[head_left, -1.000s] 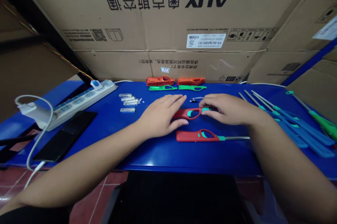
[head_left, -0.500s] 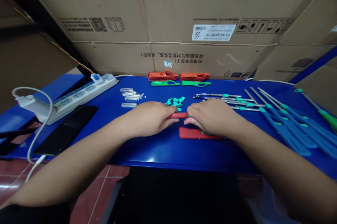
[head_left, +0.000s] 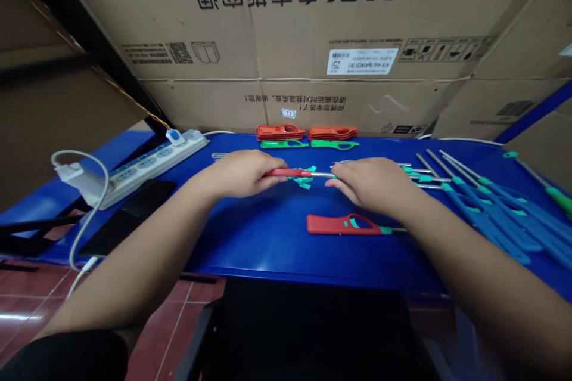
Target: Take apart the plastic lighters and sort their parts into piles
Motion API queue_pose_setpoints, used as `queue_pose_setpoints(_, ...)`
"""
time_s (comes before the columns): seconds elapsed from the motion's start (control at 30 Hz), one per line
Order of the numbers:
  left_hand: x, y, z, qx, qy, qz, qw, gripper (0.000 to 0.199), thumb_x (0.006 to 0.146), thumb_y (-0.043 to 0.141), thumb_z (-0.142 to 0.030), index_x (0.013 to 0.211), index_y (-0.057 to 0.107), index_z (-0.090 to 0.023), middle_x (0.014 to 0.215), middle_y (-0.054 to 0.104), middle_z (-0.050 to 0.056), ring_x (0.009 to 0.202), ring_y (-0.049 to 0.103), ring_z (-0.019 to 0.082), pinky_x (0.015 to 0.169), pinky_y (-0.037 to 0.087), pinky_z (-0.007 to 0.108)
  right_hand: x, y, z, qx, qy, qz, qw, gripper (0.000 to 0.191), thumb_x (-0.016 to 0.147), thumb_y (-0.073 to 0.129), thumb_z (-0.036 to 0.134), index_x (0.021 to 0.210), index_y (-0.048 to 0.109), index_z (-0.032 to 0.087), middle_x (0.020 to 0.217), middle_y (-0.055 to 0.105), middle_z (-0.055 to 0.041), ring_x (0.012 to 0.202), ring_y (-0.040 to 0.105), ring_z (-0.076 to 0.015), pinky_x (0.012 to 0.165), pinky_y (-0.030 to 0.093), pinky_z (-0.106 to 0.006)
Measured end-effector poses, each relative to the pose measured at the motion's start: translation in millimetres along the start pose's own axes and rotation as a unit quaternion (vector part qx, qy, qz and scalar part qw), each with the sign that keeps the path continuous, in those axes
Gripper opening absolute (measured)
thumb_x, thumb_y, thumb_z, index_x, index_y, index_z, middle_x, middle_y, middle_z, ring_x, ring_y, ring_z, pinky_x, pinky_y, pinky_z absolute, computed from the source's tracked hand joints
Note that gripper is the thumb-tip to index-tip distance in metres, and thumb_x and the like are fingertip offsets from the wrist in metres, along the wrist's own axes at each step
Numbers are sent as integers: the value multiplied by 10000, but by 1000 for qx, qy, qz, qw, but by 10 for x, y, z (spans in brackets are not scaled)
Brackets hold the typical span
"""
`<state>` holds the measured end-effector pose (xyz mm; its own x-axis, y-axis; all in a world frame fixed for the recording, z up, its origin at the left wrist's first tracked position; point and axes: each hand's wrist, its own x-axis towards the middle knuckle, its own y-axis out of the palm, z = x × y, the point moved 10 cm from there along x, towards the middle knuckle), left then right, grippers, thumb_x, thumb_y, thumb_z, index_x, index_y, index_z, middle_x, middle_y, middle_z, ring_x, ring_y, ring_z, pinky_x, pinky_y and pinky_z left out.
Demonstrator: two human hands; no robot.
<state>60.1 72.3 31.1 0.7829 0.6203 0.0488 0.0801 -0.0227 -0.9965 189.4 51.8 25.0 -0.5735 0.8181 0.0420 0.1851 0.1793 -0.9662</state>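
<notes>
Blue table (head_left: 250, 250), left hand (head_left: 241, 173) gripping red plastic lighter (head_left: 286, 173).

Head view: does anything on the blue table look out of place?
Yes: teal plastic bits lie in a loose, messy clump on the blue table behind the red lighter, while the orange pieces beyond sit in neat stacks.

Our left hand (head_left: 241, 173) and right hand (head_left: 370, 184) reach inward, palms down, fingers curled and close together, our bare forearms (head_left: 134, 256) angling in from below.
</notes>
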Motion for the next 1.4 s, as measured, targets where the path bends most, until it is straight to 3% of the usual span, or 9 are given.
queue_pose_setpoints(0.13, 54, -22, 33, -9, -11, -44, 999, 278, 985, 485, -355, 1144, 642, -189, 1035, 714, 80, 908, 663, 229, 750, 484, 316, -27, -202, 5, -38, -6, -85, 996, 398, 1031, 402, 420, 1117, 671, 139, 1005, 745, -150, 898, 644, -276, 774, 359, -387)
queue_pose_setpoints(0.27, 121, 129, -136, -44, -10, -67, 997, 342, 942, 525, -242, 1269, 590, -165, 1155, 690, 122, 1025, 663, 255, 884, 520, 379, -86, -300, 176, -25, -34, -184, 982, 476, 989, 510, 379, 1372, 544, 97, 1270, 661, -189, 1093, 589, -312, 982, 326, -463)
queue_pose_setpoints(0.4, 132, 194, -260, -106, -1, -79, 991, 434, 922, 568, -217, 1354, 536, -175, 1280, 670, 114, 1131, 655, 238, 957, 510, 355, -116, -225, 353, 43, -110, -201, 972, 296, 1019, 436, 279, 1114, 690, 161, 1098, 718, -103, 915, 628, -224, 812, 408, -358)
queue_pose_setpoints(0.57, 58, 34, -87, -129, -10, -94, 987, 442, 863, 701, -442, 1210, 673, -170, 1138, 744, 91, 969, 707, 239, 839, 520, 322, -153, -219, 110, 114, -105, -230, 961, 219, 985, 524, 270, 989, 731, 197, 1134, 689, -74, 905, 633, -195, 706, 423, -311)
queue_pose_setpoints(0.67, 7, -93, 78, -171, -15, -135, 976, 425, 840, 712, -522, 1086, 735, -176, 983, 774, 62, 819, 709, 197, 730, 503, 276, -145, -181, -6, 137, -124, -205, 961, 223, 978, 552, 296, 1028, 747, 200, 1097, 690, -84, 915, 626, -204, 734, 436, -320)
queue_pose_setpoints(0.8, -19, -164, 59, -189, 20, -173, 966, 389, 828, 744, -462, 1094, 722, -179, 1004, 762, 55, 862, 694, 182, 778, 495, 269, -156, -153, 96, 136, -181, -164, 960, 245, 971, 543, 278, 1040, 755, 175, 996, 677, -102, 890, 589, -215, 756, 428, -341)
queue_pose_setpoints(1.03, 10, -114, -87, -176, 48, -169, 968, 342, 831, 745, -392, 1095, 700, -180, 1006, 743, 58, 871, 685, 184, 793, 500, 282, -177, -89, 292, 53, -198, -111, 972, 234, 942, 526, 233, 895, 742, 160, 846, 669, -66, 696, 567, -167, 621, 337, -308)
queue_pose_setpoints(1.2, -4, -124, -108, -177, 44, -182, 966, 344, 836, 744, -382, 1105, 705, -171, 1015, 737, 61, 880, 678, 185, 798, 498, 285, -181, -44, 344, -23, -189, -92, 977, 195, 920, 531, 228, 914, 708, 148, 807, 669, -68, 622, 559, -174, 562, 268, -316)
queue_pose_setpoints(1.4, 67, 37, -117, -202, 23, -119, 972, 333, 832, 747, -395, 1077, 733, -171, 912, 731, 36, 794, 677, 174, 734, 483, 265, -155, 39, 375, -41, -179, -41, 982, 200, 912, 507, 206, 938, 695, 142, 855, 676, -80, 578, 531, -154, 534, 192, -315)
